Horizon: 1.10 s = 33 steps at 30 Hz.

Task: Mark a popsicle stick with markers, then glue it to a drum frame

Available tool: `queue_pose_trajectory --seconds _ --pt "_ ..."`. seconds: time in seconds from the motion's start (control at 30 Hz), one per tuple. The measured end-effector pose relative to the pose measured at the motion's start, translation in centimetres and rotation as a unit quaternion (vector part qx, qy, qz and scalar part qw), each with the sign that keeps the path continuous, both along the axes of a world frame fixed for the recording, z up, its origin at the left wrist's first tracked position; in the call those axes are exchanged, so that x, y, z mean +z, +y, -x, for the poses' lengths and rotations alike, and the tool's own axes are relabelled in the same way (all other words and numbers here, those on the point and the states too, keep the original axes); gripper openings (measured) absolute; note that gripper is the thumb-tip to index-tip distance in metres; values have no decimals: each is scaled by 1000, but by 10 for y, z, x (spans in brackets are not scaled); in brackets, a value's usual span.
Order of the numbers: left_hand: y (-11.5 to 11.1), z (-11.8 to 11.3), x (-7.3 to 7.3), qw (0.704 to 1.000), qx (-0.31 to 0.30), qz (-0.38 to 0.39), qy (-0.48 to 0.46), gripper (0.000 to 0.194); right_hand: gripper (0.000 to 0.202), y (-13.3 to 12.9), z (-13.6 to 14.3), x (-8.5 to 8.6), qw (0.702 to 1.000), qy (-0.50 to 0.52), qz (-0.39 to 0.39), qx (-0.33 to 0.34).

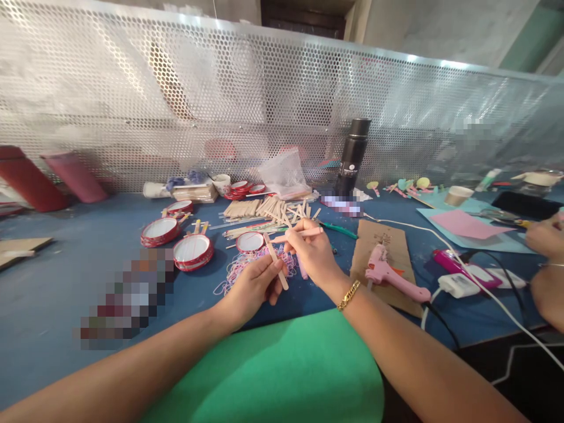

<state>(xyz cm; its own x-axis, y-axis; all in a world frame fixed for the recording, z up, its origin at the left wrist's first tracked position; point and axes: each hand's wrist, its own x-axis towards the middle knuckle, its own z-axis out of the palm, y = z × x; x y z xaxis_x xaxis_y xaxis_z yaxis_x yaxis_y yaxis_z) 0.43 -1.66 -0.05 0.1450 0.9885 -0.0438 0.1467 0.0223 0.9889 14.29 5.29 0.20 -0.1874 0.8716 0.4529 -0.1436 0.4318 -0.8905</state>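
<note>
Near the middle of the table, my left hand (259,279) pinches a flat wooden craft stick (277,262), which slants up and to the left. My right hand (311,249) is closed in a writing grip around a slim pinkish pen (314,232). The pen's tip is at the upper part of the stick; whether it touches cannot be made out. Under and behind both hands lies a tangle of pastel loops (233,273). Just behind it rests a small round red-rimmed tin (250,241). More craft sticks (242,208) lie in a heap beyond my fingers.
Red-rimmed tins (192,251) stand to the left. A pink glue gun (388,273) rests on cardboard (360,244) at right, with cables around it. A black bottle (352,155) stands before the perforated metal screen (247,88). Another person's hand (546,238) is at far right.
</note>
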Motion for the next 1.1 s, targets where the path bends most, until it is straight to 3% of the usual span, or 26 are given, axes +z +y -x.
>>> queue_pose_trajectory --seconds 1.1 --pt "1 1 -1 1000 8 16 -6 40 21 2 -1 -1 1000 -14 -5 -5"
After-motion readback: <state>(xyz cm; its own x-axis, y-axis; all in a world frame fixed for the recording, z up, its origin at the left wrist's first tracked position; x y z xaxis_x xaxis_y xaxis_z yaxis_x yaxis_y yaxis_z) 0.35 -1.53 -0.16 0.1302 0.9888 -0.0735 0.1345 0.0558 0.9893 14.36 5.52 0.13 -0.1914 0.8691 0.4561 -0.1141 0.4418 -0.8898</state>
